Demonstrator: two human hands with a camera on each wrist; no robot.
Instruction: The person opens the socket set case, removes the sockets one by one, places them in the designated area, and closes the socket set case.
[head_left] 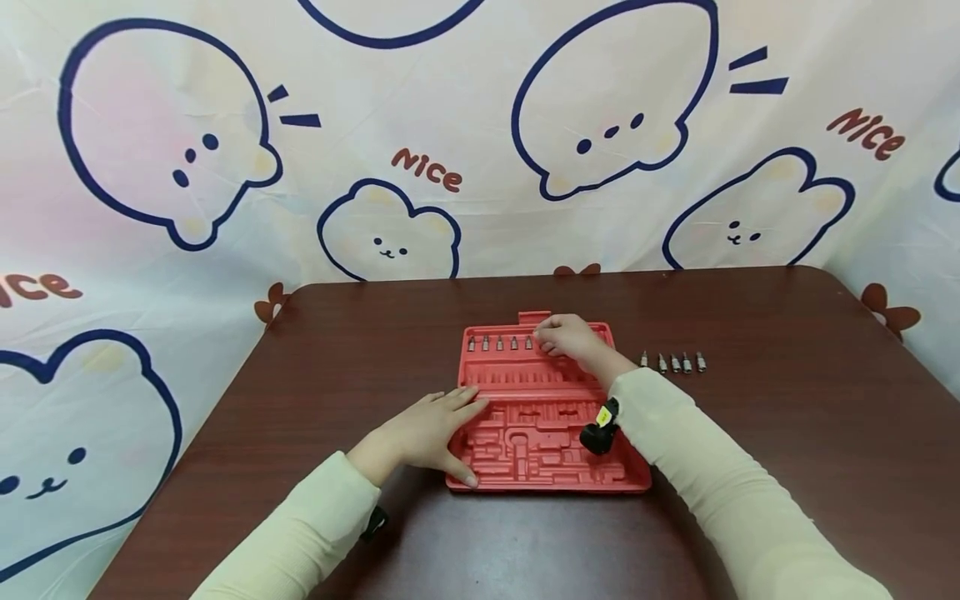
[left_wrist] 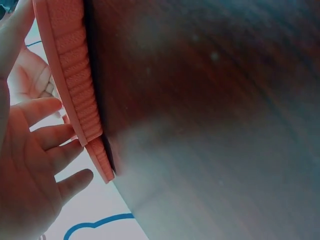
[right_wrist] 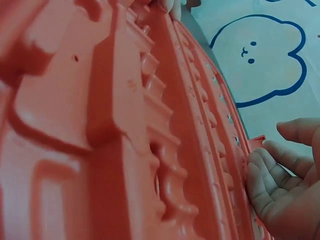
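Observation:
A red moulded plastic case (head_left: 517,392) lies unfolded on the table. Along its far section stands a row of several small metal bit sockets (head_left: 499,342). My right hand (head_left: 572,340) is over that row, just right of the last visible one, fingertips down at the case. Close up, its bent fingers (right_wrist: 260,177) touch the case's far edge; whether they pinch a bit socket is hidden. My left hand (head_left: 431,429) rests with spread fingers on the case's left side, thumb at the near left corner. In the left wrist view, the left fingers (left_wrist: 60,152) lie against the case's side wall.
Several more metal bit sockets (head_left: 675,363) stand in a row on the brown table (head_left: 360,342), right of the case and beside my right forearm. A red latch tab (head_left: 534,317) sticks out at the case's far edge. A patterned cloth (head_left: 480,225) hangs behind the table.

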